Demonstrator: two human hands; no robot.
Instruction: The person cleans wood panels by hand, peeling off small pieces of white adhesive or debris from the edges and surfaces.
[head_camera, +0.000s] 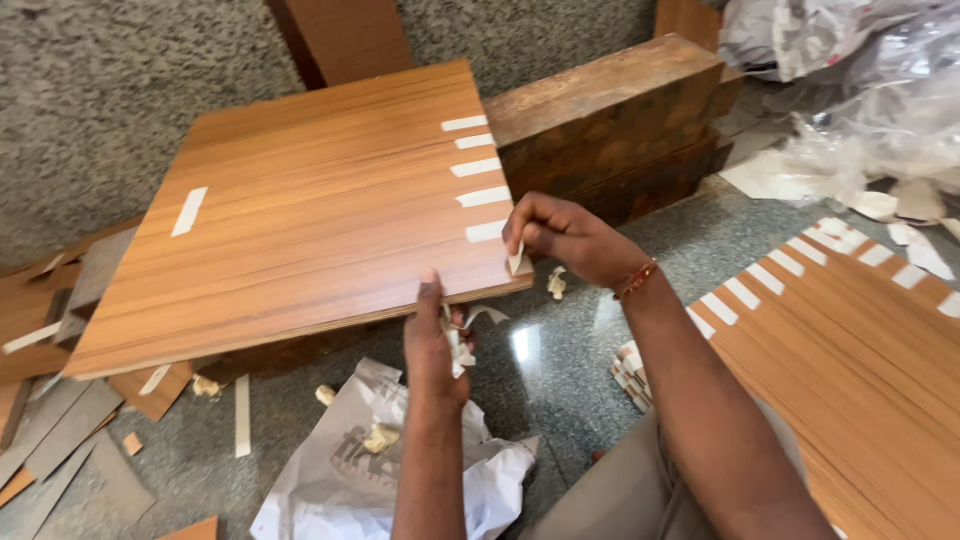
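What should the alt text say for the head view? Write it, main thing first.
A right hand pinches a tape strip at the edge of a wood panel, while the left hand holds crumpled tape just below that edge. More strips line the panel's edge; paper lies on the floor.

Smooth wood-grain laminate board (300, 200) w/ matt paper tape strips (484, 197) (floor (560, 360): glossy speckled stone).

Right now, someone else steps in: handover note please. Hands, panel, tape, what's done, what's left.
Right hand: pinching a tape strip at the near right corner of the wood panel, strip partly lifted.
Left hand: at the panel's near edge, holding crumpled peeled tape.
Panel rests tilted on a wooden block.
Done: some tape off; scraps lie on the floor.
Left: four strips along the right edge, one strip on the left.
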